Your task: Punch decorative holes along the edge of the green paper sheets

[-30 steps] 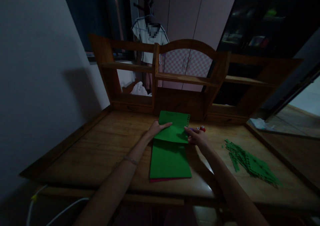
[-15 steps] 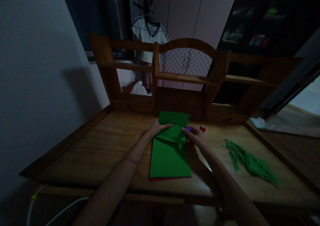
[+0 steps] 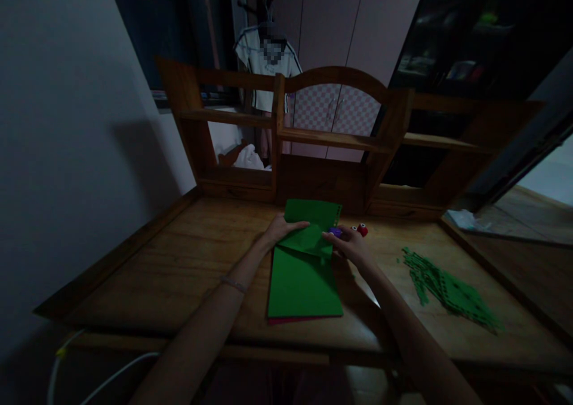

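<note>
A green sheet (image 3: pixel 308 212) with small holes along its right edge lies over a stack of green paper (image 3: pixel 303 285) on the wooden desk. Pink or red shows under the stack's front edge. My left hand (image 3: pixel 282 228) grips the sheet's left side, thumb on top and fingers mostly hidden behind it. At the sheet's right edge, my right hand (image 3: pixel 350 244) is closed around a small purple punch (image 3: pixel 335 232), its thumb against the tool. The punch's far side is hidden by the fingers.
Two small red-and-white objects (image 3: pixel 362 230) sit just beyond my right hand. Green cut strips and punched pieces (image 3: pixel 452 291) lie in a pile on the desk's right side. A wooden shelf unit (image 3: pixel 331 137) stands along the back edge.
My right hand and the purple punch have shifted slightly left and down along the sheet's edge. A tiny green scrap now shows on the desk below the right hand. My left hand has stayed put.
</note>
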Demonstrator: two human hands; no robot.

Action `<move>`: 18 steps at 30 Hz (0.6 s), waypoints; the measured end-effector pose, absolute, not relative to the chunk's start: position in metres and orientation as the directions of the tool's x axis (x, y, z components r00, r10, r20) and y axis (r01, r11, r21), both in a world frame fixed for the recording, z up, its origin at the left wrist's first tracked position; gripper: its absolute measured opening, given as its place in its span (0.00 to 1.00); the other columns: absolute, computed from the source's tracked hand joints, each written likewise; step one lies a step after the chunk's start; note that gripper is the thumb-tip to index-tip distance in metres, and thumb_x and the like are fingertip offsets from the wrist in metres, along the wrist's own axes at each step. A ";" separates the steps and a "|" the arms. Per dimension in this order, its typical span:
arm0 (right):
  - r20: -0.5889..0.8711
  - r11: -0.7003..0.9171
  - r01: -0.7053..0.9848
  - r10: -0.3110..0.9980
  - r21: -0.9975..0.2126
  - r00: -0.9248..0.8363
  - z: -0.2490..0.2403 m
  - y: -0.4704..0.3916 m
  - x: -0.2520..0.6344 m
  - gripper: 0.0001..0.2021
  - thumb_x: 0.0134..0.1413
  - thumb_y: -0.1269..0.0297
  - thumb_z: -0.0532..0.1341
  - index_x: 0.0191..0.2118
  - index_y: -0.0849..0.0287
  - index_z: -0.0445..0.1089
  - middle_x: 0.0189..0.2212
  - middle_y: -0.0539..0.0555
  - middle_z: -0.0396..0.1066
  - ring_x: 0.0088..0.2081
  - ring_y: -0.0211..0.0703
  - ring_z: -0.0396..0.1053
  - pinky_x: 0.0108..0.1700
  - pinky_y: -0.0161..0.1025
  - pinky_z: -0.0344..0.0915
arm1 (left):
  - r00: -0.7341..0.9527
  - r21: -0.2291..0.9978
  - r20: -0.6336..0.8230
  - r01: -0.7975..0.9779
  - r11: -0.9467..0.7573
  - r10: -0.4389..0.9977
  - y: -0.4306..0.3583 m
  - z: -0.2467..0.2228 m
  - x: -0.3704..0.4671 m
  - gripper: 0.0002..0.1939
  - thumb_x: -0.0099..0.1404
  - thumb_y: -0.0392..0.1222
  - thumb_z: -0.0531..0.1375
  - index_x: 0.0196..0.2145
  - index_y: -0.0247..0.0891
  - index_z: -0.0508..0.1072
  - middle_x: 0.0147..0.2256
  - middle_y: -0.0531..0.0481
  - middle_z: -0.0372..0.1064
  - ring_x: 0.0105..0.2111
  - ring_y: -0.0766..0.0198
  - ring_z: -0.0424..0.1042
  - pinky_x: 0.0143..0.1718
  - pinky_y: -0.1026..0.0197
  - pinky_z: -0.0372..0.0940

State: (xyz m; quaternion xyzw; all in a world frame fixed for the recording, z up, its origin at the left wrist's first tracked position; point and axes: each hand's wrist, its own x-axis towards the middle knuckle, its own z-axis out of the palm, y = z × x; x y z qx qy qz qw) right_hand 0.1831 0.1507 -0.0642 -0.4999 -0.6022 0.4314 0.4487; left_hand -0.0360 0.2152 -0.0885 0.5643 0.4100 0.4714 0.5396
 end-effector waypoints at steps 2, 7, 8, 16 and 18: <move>0.110 0.131 0.215 0.988 -0.968 -0.108 -0.064 0.151 0.183 0.21 0.40 0.49 0.67 0.34 0.62 0.68 0.25 0.51 0.68 0.23 0.36 0.65 0.19 0.28 0.56 | 0.230 0.996 0.087 -0.046 -0.078 0.969 0.216 -0.089 -0.036 0.31 0.41 0.50 0.70 0.42 0.31 0.73 0.41 0.39 0.72 0.37 0.54 0.73 0.38 0.54 0.69; 0.095 0.116 0.217 0.990 -0.969 -0.106 -0.063 0.150 0.182 0.21 0.41 0.50 0.66 0.37 0.62 0.69 0.27 0.52 0.69 0.22 0.35 0.64 0.19 0.28 0.55 | 0.227 0.995 0.095 -0.047 -0.087 0.969 0.217 -0.090 -0.036 0.30 0.42 0.49 0.70 0.41 0.31 0.73 0.42 0.40 0.72 0.37 0.54 0.73 0.38 0.55 0.69; 0.096 0.116 0.220 0.990 -0.969 -0.100 -0.063 0.149 0.182 0.21 0.42 0.49 0.66 0.37 0.62 0.69 0.26 0.52 0.69 0.21 0.34 0.63 0.18 0.28 0.55 | 0.228 0.995 0.095 -0.049 -0.086 0.969 0.217 -0.090 -0.036 0.30 0.42 0.49 0.70 0.41 0.31 0.73 0.42 0.39 0.72 0.37 0.54 0.73 0.38 0.55 0.69; 0.067 0.080 0.243 0.996 -0.967 -0.062 -0.061 0.148 0.182 0.23 0.43 0.47 0.64 0.38 0.62 0.69 0.28 0.54 0.70 0.22 0.37 0.66 0.19 0.29 0.58 | 0.251 0.995 0.091 -0.072 -0.075 0.964 0.214 -0.088 -0.036 0.30 0.43 0.48 0.70 0.43 0.31 0.73 0.42 0.39 0.72 0.38 0.54 0.73 0.39 0.55 0.69; 0.064 0.080 0.231 0.995 -0.970 -0.074 -0.061 0.149 0.182 0.23 0.44 0.48 0.64 0.40 0.62 0.69 0.29 0.54 0.71 0.25 0.39 0.67 0.20 0.30 0.60 | 0.256 0.994 0.101 -0.071 -0.086 0.961 0.213 -0.087 -0.036 0.30 0.43 0.48 0.70 0.43 0.31 0.73 0.43 0.39 0.72 0.38 0.54 0.73 0.39 0.54 0.69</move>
